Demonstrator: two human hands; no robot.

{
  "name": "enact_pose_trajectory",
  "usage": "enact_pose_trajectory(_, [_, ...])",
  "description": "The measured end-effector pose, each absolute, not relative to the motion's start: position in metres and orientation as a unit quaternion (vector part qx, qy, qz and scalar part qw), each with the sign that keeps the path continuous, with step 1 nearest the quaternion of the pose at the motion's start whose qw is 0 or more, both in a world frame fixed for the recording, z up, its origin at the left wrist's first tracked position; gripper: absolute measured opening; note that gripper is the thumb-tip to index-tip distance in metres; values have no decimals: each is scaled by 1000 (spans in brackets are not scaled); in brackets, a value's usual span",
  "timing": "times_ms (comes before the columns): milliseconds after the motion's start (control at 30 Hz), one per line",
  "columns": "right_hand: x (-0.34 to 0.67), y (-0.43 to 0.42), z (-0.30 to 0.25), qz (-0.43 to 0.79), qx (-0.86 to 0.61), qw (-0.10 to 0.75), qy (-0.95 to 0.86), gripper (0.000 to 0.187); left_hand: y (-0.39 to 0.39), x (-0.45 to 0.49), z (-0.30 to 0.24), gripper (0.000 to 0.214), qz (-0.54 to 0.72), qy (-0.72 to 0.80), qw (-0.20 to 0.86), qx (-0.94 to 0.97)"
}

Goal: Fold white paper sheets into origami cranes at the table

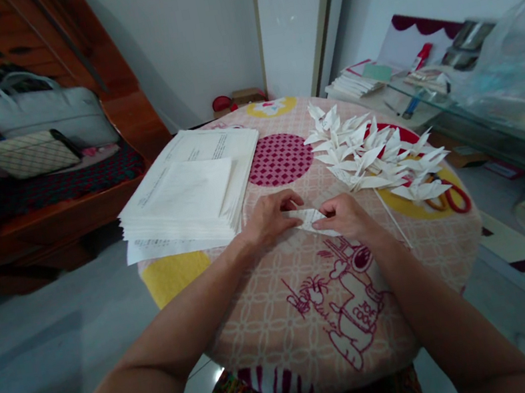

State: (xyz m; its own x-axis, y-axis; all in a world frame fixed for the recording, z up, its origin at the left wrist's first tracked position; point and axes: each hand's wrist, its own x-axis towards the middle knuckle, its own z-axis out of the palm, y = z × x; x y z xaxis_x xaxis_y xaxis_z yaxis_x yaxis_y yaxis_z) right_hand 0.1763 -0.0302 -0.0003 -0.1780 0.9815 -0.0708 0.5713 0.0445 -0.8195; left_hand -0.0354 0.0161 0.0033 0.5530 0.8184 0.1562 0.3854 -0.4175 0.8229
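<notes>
Between my hands, over the middle of the round table, is a small folded piece of printed white paper (308, 221). My left hand (271, 216) pinches its left end, thumb and fingers curled round it. At the other end, my right hand (345, 217) grips the paper between thumb and fingertips. A pile of folded paper cranes (360, 149) lies just beyond my right hand. To the left of my left hand stands a thick stack of printed paper sheets (171, 199), with smaller white sheets (195, 188) on top.
The table has a patterned cloth (273, 316). Red-handled scissors (458, 197) lie by the cranes at the right edge, near a thin white strip (392, 217). A glass shelf (456, 115) with a plastic bag (510, 78) stands to the right. A wooden bench holds a grey handbag (50, 115).
</notes>
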Motion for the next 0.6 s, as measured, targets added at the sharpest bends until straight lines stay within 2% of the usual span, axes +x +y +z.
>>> enact_pose_trajectory(67, [176, -31, -1, 431, -582, 317, -612, 22, 22, -40, 4, 39, 366, 391, 401, 743])
enact_pose_trajectory(200, [166, -32, -5, 516, -569, 457, -449, 23, 29, -43, 4, 49, 522, 426, 440, 594])
enact_pose_trajectory(267, [158, -32, -7, 523, -554, 516, -392, 24, 26, -39, 3, 49, 516, 421, 496, 558])
enact_pose_trajectory(333, [151, -33, -8, 529, -531, 552, -365, 24, 19, -31, 0, 45, 444, 396, 569, 567])
enact_pose_trajectory(433, [143, -35, -8, 531, -510, 567, -368, 22, 11, -19, -5, 41, 402, 345, 623, 576])
enact_pose_trajectory(600, [138, -40, -7, 528, -540, 518, -401, 23, 7, -11, -10, 35, 401, 348, 650, 544])
